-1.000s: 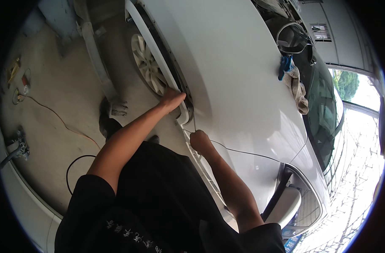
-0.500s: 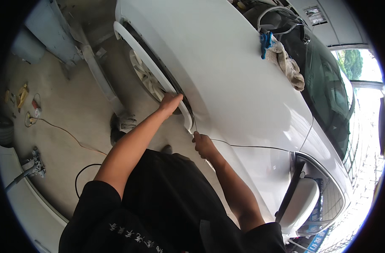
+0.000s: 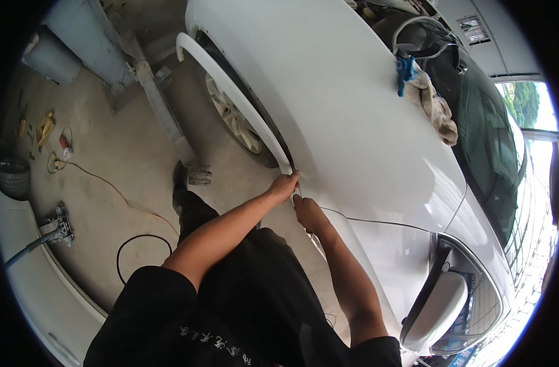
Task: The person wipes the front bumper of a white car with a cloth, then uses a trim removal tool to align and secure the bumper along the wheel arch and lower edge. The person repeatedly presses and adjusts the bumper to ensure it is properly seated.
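Together, two hands, left hand (image 3: 284, 185) and right hand (image 3: 306, 211), pinch one white arch trim (image 3: 233, 92).

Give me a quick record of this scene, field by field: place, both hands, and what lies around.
Place: workshop with a concrete floor
Main thing: white car, front fender side
Left hand: fingers gripping the lower end of the white wheel-arch trim
Right hand: just below, against the fender edge; whether it grips anything is unclear
Wheel: behind the trim
On the car: beige rag, blue item
On the floor: black cable, orange cord
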The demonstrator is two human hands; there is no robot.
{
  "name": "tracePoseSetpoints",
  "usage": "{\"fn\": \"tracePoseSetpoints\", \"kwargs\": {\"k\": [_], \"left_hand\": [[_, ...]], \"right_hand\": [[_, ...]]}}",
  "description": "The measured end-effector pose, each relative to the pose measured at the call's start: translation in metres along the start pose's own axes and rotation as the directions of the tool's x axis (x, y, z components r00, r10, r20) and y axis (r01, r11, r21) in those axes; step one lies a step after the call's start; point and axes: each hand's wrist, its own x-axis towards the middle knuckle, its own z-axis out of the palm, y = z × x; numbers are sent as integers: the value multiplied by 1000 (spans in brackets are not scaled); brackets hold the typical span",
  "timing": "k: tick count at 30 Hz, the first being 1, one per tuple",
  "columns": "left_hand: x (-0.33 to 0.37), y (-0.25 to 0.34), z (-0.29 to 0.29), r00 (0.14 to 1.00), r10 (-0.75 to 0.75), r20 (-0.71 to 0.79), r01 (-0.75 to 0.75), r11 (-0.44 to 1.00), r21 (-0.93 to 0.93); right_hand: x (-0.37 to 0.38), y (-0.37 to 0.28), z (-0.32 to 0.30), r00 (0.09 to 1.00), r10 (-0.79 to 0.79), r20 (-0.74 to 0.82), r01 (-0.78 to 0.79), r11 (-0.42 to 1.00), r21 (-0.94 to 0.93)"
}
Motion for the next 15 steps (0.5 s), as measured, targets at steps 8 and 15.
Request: {"fn": "tracePoseSetpoints", "kwargs": {"k": [8,15], "left_hand": [[2,-25,17,990,130,-45,-136,979,-150],[-6,-40,41,985,29,-172,-91,926,-366]], "right_hand": [[-31,-20,9,903,285,321,-391,236,890],[-31,6,40,927,288,239,-329,325,886]]}}
